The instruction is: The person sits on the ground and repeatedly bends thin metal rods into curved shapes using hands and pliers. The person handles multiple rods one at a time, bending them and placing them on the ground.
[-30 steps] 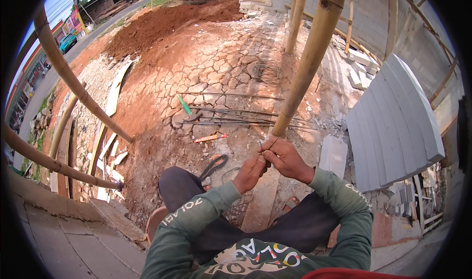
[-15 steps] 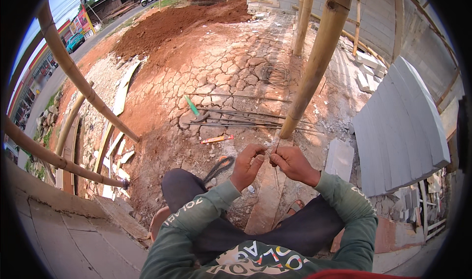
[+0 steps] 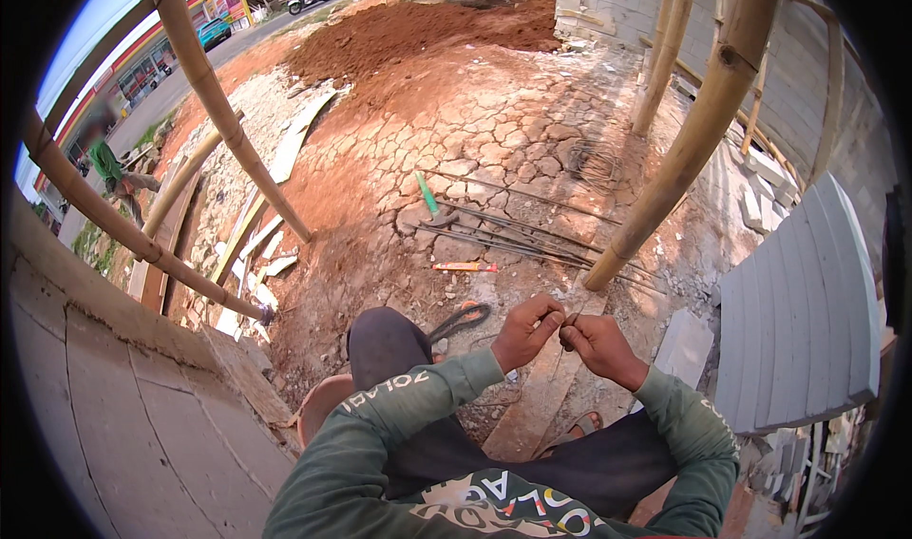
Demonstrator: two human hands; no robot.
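Note:
My left hand (image 3: 528, 334) is closed in a pinch, thumb against fingers. Right beside it, my right hand (image 3: 604, 349) pinches too, and the fingertips almost meet above a wooden plank. Between them is a thin wire, barely visible now and mostly hidden by the fingers. Beyond the hands lie several dark steel rods (image 3: 527, 239), with a green-handled hammer (image 3: 429, 197) at their left end. A red and yellow packet (image 3: 465, 267) rests on the dirt nearer to me. Close to my left knee is a black loop-shaped thing (image 3: 460, 321) with an orange part.
A coil of wire (image 3: 595, 164) lies farther off on cracked ground. A bamboo pole (image 3: 665, 159) rises just beyond my right hand; others slant at left. Grey blocks (image 3: 798, 311) are stacked at right. A person in green (image 3: 106, 167) is at far left, past a low wall (image 3: 142, 397).
The view has swung left, so the scene sits farther right. My hands stay pinched together; the thin strands that hung below them no longer show clearly. A person has come into view at far left.

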